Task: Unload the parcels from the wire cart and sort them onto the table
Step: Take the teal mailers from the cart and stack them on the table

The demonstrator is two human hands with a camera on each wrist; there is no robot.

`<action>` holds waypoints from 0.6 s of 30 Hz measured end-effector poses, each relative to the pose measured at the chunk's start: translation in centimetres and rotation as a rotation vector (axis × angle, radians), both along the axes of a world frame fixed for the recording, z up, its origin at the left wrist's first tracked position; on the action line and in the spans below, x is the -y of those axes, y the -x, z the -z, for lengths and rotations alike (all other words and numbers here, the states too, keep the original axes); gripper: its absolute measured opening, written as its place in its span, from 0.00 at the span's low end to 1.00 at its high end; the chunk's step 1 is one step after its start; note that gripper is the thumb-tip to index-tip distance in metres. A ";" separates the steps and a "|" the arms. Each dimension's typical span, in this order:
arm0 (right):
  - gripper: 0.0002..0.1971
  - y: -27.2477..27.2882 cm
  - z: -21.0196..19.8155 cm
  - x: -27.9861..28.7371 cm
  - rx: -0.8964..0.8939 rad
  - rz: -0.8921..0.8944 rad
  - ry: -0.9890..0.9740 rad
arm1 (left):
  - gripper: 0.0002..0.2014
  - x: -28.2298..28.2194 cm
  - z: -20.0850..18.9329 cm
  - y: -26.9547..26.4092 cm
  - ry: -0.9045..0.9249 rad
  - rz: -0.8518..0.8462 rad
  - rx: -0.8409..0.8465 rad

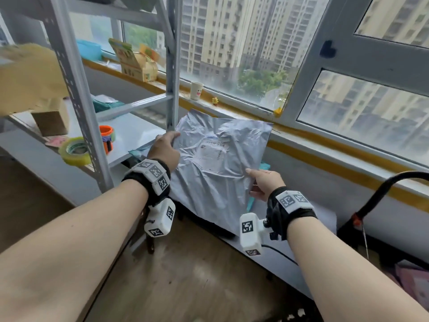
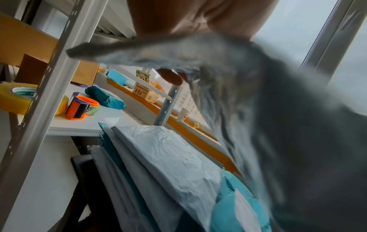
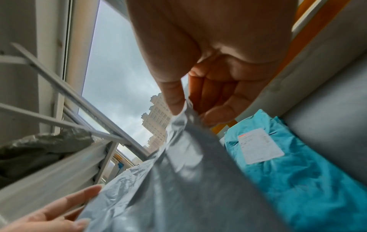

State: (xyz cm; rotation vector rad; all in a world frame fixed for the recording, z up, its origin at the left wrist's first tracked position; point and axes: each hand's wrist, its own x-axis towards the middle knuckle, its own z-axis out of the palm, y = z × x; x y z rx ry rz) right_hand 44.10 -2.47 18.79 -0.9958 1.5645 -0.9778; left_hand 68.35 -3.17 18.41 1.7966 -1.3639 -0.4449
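**Grey mailer held up by both hands**

Head view: the left hand (image 1: 164, 148) grips the upper left edge of a grey mailer (image 1: 216, 163), fingers curled over the film; the right hand (image 1: 264, 182) pinches the mailer's right edge, thumb on top and fingers beneath; the mailer hangs crumpled between them, its label (image 1: 213, 151) facing up, in front of the sill (image 1: 325, 145) and just right of the rack post (image 1: 173, 66); a teal parcel (image 1: 251, 201) peeks out under its right side; on the rack's white shelf (image 1: 134, 135) lie a yellow tape roll (image 1: 75, 151) and an orange tape dispenser (image 1: 106, 138).

Left wrist view: the palm is at the top and 1 fingertip (image 2: 170, 77) shows under the blurred film of the mailer (image 2: 268, 125); below stand several grey and teal parcels (image 2: 168, 164), packed on edge; what holds them is hidden.

Right wrist view: the thumb (image 3: 172, 97) and curled fingers (image 3: 222, 100) nip a corner of the mailer (image 3: 188, 180) tightly; the left hand's fingertips (image 3: 87, 193) touch its far edge; a teal parcel (image 3: 298, 164) with a white label lies beside it.
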 end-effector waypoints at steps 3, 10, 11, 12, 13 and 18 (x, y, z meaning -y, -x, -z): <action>0.08 -2.2 0.7 3.5 0.000 -0.077 -0.022 | 0.26 3.6 0.3 -2.5 -0.007 -0.006 0.045; 0.04 -6.4 1.5 14.4 0.008 -0.093 -0.113 | 0.25 14.5 0.0 -7.1 -0.018 0.012 0.112; 0.06 -6.8 1.5 15.7 -0.013 -0.094 -0.143 | 0.24 15.9 0.0 -7.3 -0.030 0.015 0.114; 0.07 -7.0 1.7 17.0 -0.041 -0.096 -0.168 | 0.24 17.4 0.3 -7.5 -0.043 0.012 0.112; 0.08 -7.2 2.0 18.2 -0.069 -0.099 -0.191 | 0.25 18.6 0.7 -7.7 -0.067 0.004 0.111; 0.08 -7.6 4.5 20.6 -0.167 -0.160 -0.337 | 0.28 22.4 4.3 -8.4 -0.224 0.020 0.103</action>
